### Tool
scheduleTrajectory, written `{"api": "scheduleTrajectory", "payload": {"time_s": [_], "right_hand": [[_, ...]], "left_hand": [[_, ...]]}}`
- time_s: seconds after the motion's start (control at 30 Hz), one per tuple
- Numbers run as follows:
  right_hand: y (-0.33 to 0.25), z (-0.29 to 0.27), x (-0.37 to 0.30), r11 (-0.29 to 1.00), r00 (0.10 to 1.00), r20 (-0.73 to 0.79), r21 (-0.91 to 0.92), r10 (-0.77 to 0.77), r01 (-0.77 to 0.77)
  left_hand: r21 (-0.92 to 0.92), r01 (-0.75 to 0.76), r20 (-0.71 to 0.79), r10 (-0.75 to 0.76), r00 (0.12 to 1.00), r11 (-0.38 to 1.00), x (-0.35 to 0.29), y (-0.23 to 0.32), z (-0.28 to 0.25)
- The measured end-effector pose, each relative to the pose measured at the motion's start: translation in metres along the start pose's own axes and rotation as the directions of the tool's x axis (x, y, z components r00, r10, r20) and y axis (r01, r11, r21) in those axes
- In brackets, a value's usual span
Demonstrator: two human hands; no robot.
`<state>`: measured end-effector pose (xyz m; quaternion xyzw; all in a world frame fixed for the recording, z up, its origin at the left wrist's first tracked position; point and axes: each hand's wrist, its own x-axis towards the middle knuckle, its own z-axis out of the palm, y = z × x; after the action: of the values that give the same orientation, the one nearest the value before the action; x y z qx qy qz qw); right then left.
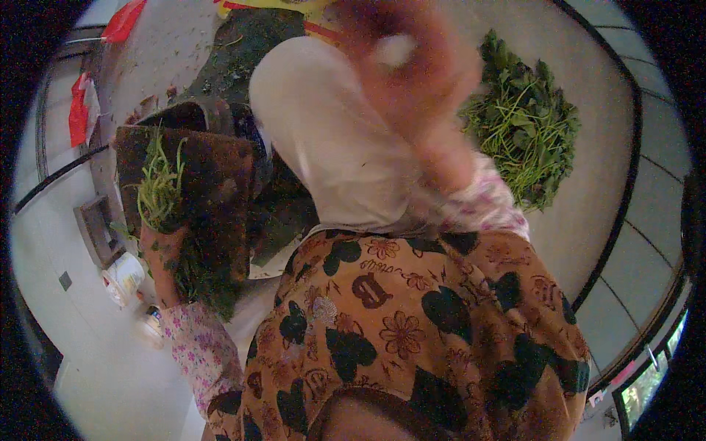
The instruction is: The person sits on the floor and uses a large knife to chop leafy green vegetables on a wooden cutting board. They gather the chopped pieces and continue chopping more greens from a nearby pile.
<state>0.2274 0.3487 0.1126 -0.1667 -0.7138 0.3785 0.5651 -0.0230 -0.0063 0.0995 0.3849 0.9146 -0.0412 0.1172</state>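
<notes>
My left hand [163, 246] is closed round a bunch of leafy greens [159, 192]. The pale green stems stick up past my fingers, and dark leaves hang below, over a brown board-like surface [224, 173]. My right hand [430, 70] is raised beyond my knee and smeared by motion. A small whitish patch shows at its fingers; I cannot make out what it is. Nearest to that hand, on the floor to the right, lies a large heap of loose leafy greens [526, 128] with long thin stems.
A dark green pile [246, 51] lies ahead, near something yellow and red [272, 6]. My pale-trousered knee [316, 117] stands between my hands. White tubs [123, 278] are at the left. Scraps litter the floor at far left, and a dark line borders the floor at right.
</notes>
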Motion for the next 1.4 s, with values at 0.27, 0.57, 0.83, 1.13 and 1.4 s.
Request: {"api": "scheduleTrajectory", "payload": {"time_s": [0.27,0.57,0.83,1.13,1.4], "right_hand": [[0.231,-0.185,-0.222,0.355,0.56,0.289,-0.935,0.777,-0.011],[0.252,-0.12,-0.31,0.104,0.345,0.167,-0.975,0.924,0.194],[0.271,-0.134,-0.301,0.258,0.544,0.044,-0.911,0.838,-0.323],[0.301,-0.174,-0.299,-0.279,0.191,-0.377,-0.873,0.906,-0.4],[0.319,-0.137,-0.304,0.06,0.458,-0.086,-0.953,0.885,-0.295]], "left_hand": [[0.113,0.321,0.162,-0.336,0.928,0.94,-0.015,0.026,-0.02],[0.183,0.252,0.117,-0.276,0.954,0.95,-0.015,0.022,-0.007],[0.231,0.264,0.136,-0.299,0.944,0.937,-0.027,0.025,-0.008],[0.3,0.201,0.19,-0.264,0.946,0.933,-0.038,-0.004,0.005],[-0.092,0.216,0.303,-0.179,0.936,0.972,-0.033,-0.007,-0.019]]}}
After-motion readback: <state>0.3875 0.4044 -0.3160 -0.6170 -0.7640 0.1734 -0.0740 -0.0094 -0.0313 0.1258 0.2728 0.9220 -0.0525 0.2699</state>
